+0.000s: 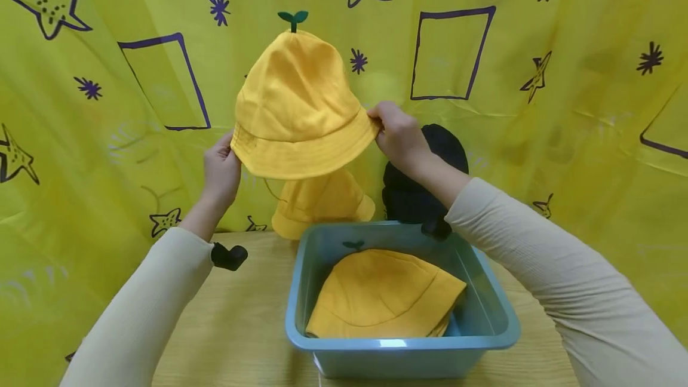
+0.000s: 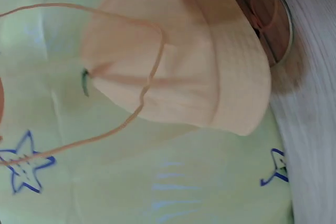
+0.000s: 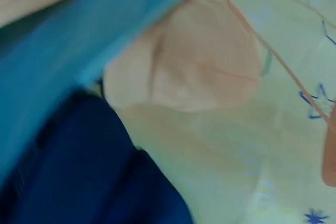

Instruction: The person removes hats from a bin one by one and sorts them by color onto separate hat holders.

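Pale sleeves (image 1: 142, 303) lead to left hand (image 1: 221, 173) and right hand (image 1: 400, 136), pinching opposite sides of the brim (image 1: 306, 158) of a yellow sprout-topped bucket hat (image 1: 298, 91) raised above the tabletop (image 1: 231, 309), probably light, floppy, best held there.

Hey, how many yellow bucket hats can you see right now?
3 visible: one yellow bucket hat held between the left hand and right hand, a second hat behind the blue basin, a third hat inside it. More may be hidden beneath the third.

A curtained-off tabletop spot, room type unclear: a star-patterned yellow curtain (image 1: 387, 34) backs a wood-grain table (image 1: 236, 309).
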Demonstrator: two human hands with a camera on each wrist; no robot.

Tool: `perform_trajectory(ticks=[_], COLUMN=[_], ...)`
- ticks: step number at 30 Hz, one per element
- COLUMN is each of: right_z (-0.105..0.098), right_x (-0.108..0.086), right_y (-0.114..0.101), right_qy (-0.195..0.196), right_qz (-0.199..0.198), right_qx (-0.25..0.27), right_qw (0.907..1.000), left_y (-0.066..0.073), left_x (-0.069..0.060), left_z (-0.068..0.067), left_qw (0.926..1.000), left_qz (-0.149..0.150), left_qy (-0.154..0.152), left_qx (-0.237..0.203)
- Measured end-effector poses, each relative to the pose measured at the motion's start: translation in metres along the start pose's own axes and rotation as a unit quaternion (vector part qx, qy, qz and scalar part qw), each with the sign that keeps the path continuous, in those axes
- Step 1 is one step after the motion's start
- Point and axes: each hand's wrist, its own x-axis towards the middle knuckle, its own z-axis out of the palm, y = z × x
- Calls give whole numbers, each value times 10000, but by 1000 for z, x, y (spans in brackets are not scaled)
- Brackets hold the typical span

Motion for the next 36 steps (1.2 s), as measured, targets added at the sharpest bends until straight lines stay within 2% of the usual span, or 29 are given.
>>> perform_trajectory(ticks=[3,6,12,15,18,22,25,29,32,36], right_z=[16,29,43,49,56,65,69,75,81,91], right_x=[-11,-23,-47,-52,-53,-57,-62,-68,-74,-83], right_y=[-1,-1,-1,-2,-2,-4,-4,-2,0,2], right_qy=[-327,-558,-1216,-1587,-1955,-2470,-2815,-3176,-3429,-3626], right_qz=[395,701,1177,1505,1611,1594,1705,2001,2169,2229], right_qx=[112,31,-202,-145,-154,-226,-292,-332,-298,-339], right_qw=[9986,9960,9854,9757,9673,9555,9438,9263,9135,9043], left_y=[-16,-32,-67,-79,-89,-100,-106,-115,-123,-138], left_x=[1,-1,-12,-17,-20,-25,-27,-29,-33,-39], left_z=[-4,-3,7,7,5,2,2,5,7,13], left_qw=[9985,9955,9897,9874,9837,9748,9682,9636,9558,9499], left_qz=[-103,-185,-495,-696,-1036,-1419,-1474,-1420,-1485,-1623], left_qy=[-423,-595,-765,-867,-969,-990,-964,-845,-840,-934], left_qx=[338,711,1102,1127,1102,1408,1776,2102,2394,2502])
